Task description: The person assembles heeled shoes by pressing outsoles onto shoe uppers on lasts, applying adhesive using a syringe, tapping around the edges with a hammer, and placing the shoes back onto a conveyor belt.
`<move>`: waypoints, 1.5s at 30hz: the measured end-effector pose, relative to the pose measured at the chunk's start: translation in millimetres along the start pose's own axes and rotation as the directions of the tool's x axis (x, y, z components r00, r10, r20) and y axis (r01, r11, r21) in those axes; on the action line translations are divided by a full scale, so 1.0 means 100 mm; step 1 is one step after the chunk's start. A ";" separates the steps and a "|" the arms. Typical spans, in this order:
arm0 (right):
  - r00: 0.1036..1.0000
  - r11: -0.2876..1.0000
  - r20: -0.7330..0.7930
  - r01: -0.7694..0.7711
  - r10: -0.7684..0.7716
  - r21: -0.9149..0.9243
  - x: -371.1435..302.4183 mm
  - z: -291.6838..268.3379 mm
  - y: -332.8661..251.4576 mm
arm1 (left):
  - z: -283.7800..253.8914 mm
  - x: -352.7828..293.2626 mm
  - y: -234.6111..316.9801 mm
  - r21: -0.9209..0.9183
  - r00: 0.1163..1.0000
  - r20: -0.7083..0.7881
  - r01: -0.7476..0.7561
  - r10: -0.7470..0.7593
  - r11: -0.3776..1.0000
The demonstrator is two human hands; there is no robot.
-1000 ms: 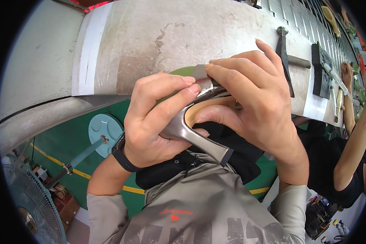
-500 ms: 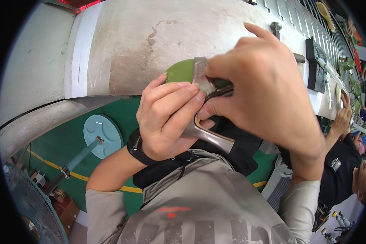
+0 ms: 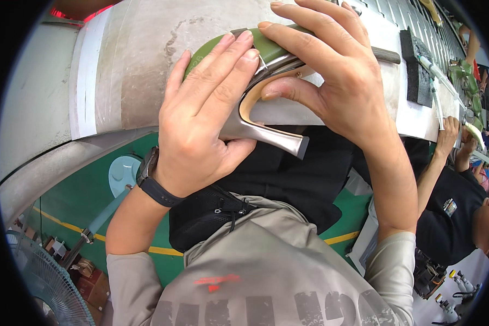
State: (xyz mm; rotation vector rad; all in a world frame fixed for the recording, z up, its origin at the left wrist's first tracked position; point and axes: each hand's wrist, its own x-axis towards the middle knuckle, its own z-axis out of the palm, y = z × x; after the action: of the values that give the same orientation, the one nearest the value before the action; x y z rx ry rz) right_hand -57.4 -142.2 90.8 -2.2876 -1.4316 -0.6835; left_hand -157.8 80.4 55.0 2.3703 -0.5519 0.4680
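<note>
A high-heeled shoe (image 3: 274, 137) on a green shoe last (image 3: 270, 49) sits between my hands at the bench's near edge. Its slim metallic heel points down and right, with a dark tip. A tan lining or sole edge shows along the inner curve, and a dark shiny strap crosses the last. My left hand (image 3: 193, 127) is wrapped over the heel end, thumb below and fingers flat across the last. Spread fingers mark my right hand (image 3: 337, 76), which arches over the shoe's far part; its thumb is near the tan curve. Whether its fingertips touch the last cannot be made out.
A dark rod-like handle (image 3: 386, 55) and a black block (image 3: 416, 68) lie right of my right hand. Beyond is a roller conveyor (image 3: 399, 22) with green lasts. A co-worker (image 3: 453, 217) works at the right. A fan (image 3: 43, 277) stands lower left.
The shoe and both hands have moved up and slightly left. My right hand has opened from its pinch at the strap, and my left hand has slid flatter across the last.
</note>
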 end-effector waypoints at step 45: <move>0.886 0.853 -0.210 -0.295 0.413 0.430 -0.32 -0.28 -0.17 | 0.05 0.83 -0.29 -0.156 0.967 0.254 0.013 0.028 0.988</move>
State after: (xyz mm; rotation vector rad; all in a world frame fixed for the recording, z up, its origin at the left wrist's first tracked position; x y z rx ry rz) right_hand -90.4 -173.6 96.7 -1.9597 -0.8707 -0.5374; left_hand -72.0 74.9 74.6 2.2900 -0.6878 0.1151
